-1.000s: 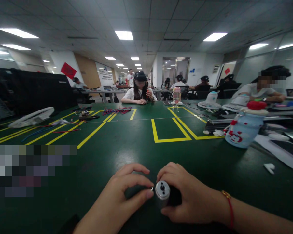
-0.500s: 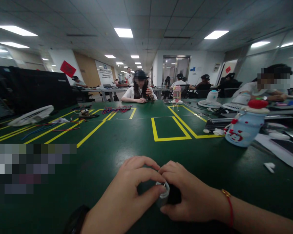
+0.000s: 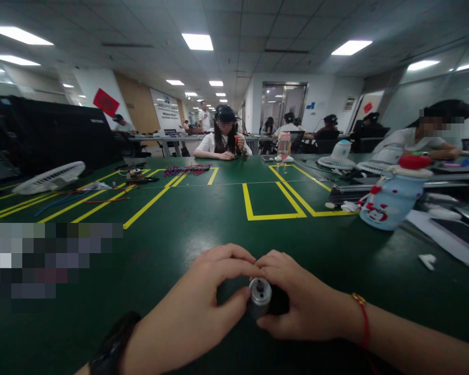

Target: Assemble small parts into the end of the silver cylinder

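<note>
A small silver cylindrical motor (image 3: 261, 295) stands near the table's front edge, its round end with a dark central shaft facing up. My right hand (image 3: 303, 299) is closed around its right side, thumb low in front and fingers behind. From the left, my left hand (image 3: 214, 291) curls around it; the thumb tip rests at the motor's left rim and the fingertips meet the right hand's fingers behind it. The motor's lower part is dark and partly hidden.
Yellow tape lines mark the green table (image 3: 172, 250). A blue bottle (image 3: 391, 200) with a red top stands at right, near a white earphone piece (image 3: 427, 260). Wires (image 3: 187, 169) and a white fan (image 3: 50, 178) lie at left. A co-worker (image 3: 223, 135) sits opposite.
My left thumb has slid off the motor's top to its left side, uncovering the end face and shaft. The right hand keeps its hold. The view has tilted slightly.
</note>
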The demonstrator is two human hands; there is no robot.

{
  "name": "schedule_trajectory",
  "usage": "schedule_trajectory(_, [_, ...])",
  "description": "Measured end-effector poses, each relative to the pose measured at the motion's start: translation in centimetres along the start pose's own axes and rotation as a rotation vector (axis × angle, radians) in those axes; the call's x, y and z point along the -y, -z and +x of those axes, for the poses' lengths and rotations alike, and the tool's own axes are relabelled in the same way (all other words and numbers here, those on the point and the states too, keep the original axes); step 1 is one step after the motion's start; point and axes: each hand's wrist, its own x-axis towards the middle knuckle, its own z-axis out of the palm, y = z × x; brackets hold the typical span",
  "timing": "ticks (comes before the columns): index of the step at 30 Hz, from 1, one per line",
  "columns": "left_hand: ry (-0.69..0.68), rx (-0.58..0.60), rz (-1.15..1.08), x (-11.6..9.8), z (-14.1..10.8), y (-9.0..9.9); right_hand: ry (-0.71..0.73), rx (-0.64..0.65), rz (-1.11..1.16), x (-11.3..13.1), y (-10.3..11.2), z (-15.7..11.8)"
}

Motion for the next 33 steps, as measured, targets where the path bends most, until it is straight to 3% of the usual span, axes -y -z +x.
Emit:
schedule_trajectory(3, [0.054,-0.014,0.011,2.2,-0.8,0.9,-0.011,-0.004,0.018,0.2,0.1,0.0])
schedule_trajectory(9, [0.252,-0.061,0.298,10.5,-3.7,3.1,-0.025,0.001,0.035,0.4,0.4,0.0])
schedule_trajectory(12, [0.318,-0.029,0.425,12.5,-4.9,3.4,-0.027,0.004,0.049,0.4,0.4,0.0])
schedule_trajectory(19, [0.328,0.025,0.491,11.6,-5.1,3.1,-0.035,0.009,0.049,0.5,0.3,0.1])
schedule_trajectory(26, [0.32,-0.003,0.436,11.6,-4.7,3.0,-0.034,0.012,0.039,0.6,0.4,0.0])
schedule_trajectory(29, [0.278,0.01,0.319,9.6,-3.9,2.2,-0.022,0.004,0.033,0.4,0.3,0.0])
schedule_trajectory(33, [0.163,0.058,0.144,5.2,-2.6,0.8,-0.007,-0.009,0.015,0.1,0.0,0.0])
